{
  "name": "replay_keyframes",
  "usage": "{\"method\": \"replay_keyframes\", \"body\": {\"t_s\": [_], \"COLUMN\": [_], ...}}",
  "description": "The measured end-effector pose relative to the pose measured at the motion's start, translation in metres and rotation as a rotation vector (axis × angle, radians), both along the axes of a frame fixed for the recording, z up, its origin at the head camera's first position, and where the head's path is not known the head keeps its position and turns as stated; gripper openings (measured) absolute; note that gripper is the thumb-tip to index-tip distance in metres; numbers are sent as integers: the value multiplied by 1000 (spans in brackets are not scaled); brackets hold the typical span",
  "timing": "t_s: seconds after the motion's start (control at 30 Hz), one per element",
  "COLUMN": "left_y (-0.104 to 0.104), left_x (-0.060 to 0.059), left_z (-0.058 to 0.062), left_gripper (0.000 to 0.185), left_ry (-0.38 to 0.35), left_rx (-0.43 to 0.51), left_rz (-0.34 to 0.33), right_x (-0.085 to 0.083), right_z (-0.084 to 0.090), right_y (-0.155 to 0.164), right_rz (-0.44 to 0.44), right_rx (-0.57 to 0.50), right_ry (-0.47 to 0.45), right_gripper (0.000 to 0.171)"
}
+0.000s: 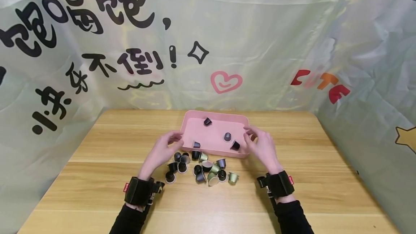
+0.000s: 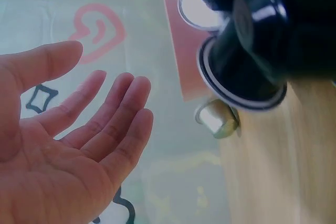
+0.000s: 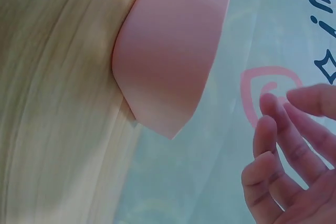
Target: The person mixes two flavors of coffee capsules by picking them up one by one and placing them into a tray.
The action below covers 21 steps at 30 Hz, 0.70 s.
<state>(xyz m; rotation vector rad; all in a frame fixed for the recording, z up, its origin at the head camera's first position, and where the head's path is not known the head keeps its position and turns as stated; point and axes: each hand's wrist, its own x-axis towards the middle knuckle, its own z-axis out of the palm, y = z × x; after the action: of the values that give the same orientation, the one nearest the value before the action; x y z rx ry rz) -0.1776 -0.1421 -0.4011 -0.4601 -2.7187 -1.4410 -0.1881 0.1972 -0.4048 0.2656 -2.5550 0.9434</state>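
Loosely spread, left hand (image 1: 162, 151) and right hand (image 1: 261, 147) flank the pink tray (image 1: 195, 125) (both empty, fingers relaxed).

A wooden table (image 1: 97, 176) fills the lower half. Behind it, at 12 o'clock, hangs a pale cloth backdrop (image 1: 260, 39) with black characters (image 1: 97, 46), a pink heart (image 1: 225, 81) and, at 2 o'clock, red letters (image 1: 320, 84).

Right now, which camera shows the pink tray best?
The head view: the whole pink tray shows, with four capsules inside and a hand at each end. The left wrist view catches only a strip of it behind blurred capsules; the right wrist view shows just one outer corner from below.
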Motion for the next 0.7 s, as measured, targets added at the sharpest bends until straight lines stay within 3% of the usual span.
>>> {"method": "replay_keyframes", "body": {"t_s": [0.23,0.43,0.7], "left_y": [20,41,61], "left_x": [9,18,32], "left_z": [5,4,5], "left_gripper": [39,37,40], "left_ry": [40,22,102], "left_rx": [-16,-8,-122], "left_rz": [-51,-128,-206], "right_x": [-1,-2,-3], "right_z": [1,0,-3], "right_y": [3,4,6], "right_rz": [-35,-21,-3], "right_rx": [-55,-95,-127], "right_ry": [53,77,74], "right_gripper": [25,28,33]}}
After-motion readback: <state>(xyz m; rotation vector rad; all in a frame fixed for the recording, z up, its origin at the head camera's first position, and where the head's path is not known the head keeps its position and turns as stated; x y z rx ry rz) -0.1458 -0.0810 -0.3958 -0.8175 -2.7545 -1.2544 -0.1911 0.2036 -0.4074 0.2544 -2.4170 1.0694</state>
